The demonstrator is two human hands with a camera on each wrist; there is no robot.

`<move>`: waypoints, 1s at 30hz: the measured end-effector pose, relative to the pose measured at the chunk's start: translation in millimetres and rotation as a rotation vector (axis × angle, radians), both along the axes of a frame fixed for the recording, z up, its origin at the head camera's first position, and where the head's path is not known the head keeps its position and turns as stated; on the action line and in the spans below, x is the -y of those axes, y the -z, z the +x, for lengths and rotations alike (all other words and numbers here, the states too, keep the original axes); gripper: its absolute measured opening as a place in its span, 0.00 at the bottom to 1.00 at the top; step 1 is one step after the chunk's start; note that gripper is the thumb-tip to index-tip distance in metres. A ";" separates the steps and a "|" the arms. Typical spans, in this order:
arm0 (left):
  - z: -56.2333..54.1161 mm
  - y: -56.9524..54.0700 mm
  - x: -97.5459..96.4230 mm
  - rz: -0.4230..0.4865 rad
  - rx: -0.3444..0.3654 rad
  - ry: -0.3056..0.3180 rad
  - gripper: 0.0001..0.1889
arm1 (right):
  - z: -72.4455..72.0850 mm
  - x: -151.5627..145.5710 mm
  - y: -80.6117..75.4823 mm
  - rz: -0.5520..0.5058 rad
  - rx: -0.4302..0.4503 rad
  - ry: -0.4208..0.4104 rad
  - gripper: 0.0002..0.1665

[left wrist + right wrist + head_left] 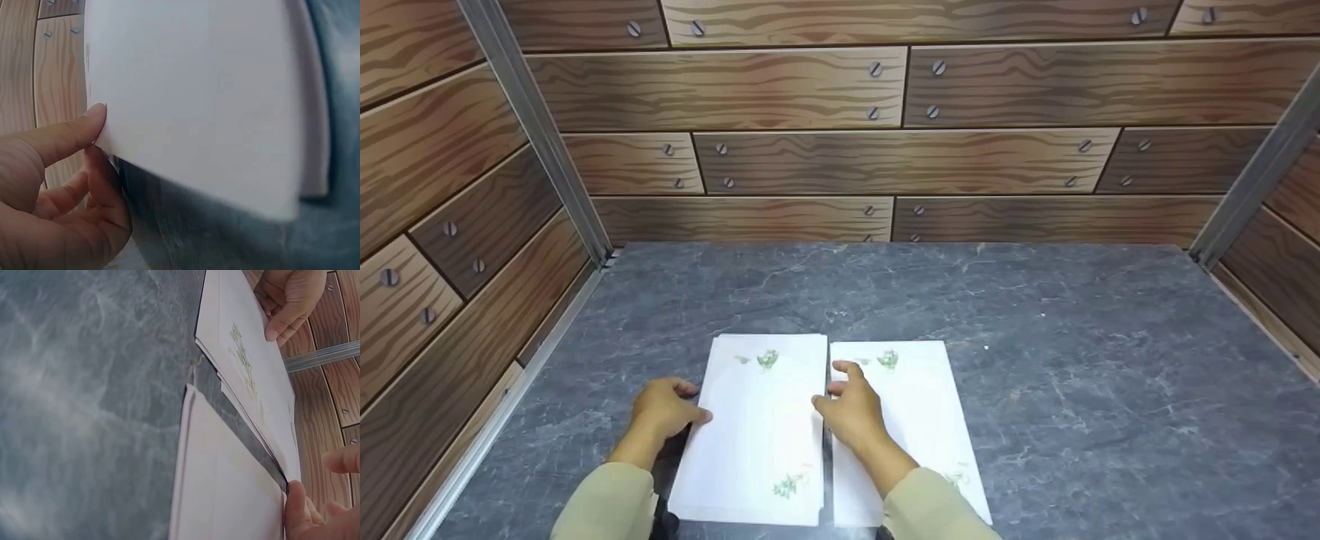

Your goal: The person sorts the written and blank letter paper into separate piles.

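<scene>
Two white paper stacks lie side by side, each printed with small green sprigs. At the outer edge of the left paper stack (757, 427), my left hand (664, 412) has its thumb on top. The left wrist view shows this thumb and the forefinger pinching the paper (191, 101) near a corner. My right hand (855, 409) is over the inner edge of the right paper stack (919, 420). Its thumb touches the left stack's right edge, while its other fingers stand spread and loosely bent, with nothing between them.
A dark grey marbled tabletop (1095, 390) lies under the paper. Wood-patterned walls (810, 90) close off the back and both sides, with metal posts (547, 135) at the corners. A narrow gap separates the stacks.
</scene>
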State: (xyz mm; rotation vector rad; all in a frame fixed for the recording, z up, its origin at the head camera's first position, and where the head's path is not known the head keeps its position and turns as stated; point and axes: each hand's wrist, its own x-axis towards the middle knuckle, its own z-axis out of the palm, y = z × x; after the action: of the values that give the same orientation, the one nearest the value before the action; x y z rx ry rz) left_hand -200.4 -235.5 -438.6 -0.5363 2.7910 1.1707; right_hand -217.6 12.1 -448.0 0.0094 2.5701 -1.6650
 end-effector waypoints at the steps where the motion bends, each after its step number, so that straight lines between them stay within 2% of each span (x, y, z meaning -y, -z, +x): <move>1: -0.1 0.0 -0.1 -0.002 -0.001 -0.001 0.22 | 0.1 -0.1 0.1 0.001 -0.003 0.000 0.34; 6: 0.3 1.6 0.6 -0.003 -0.016 -0.003 0.16 | -0.6 0.1 1.3 0.000 -0.011 0.003 0.34; 13: 2.1 1.8 4.4 0.047 -0.019 0.003 0.13 | -1.6 -1.0 2.7 -0.018 -0.003 0.002 0.33; 20: 2.5 0.5 6.0 0.094 -0.015 0.019 0.13 | -4.1 -1.6 5.8 -0.019 0.009 -0.012 0.26; 30: 0.2 5.1 9.3 0.129 0.005 0.003 0.12 | -7.7 0.9 9.3 0.075 -0.098 -0.004 0.22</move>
State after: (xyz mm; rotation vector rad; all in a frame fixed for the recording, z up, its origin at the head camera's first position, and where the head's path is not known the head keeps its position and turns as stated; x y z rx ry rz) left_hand -200.1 -244.7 -443.7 -0.5224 2.6871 1.3355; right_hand -225.3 11.1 -457.3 -0.0747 2.7010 -1.6056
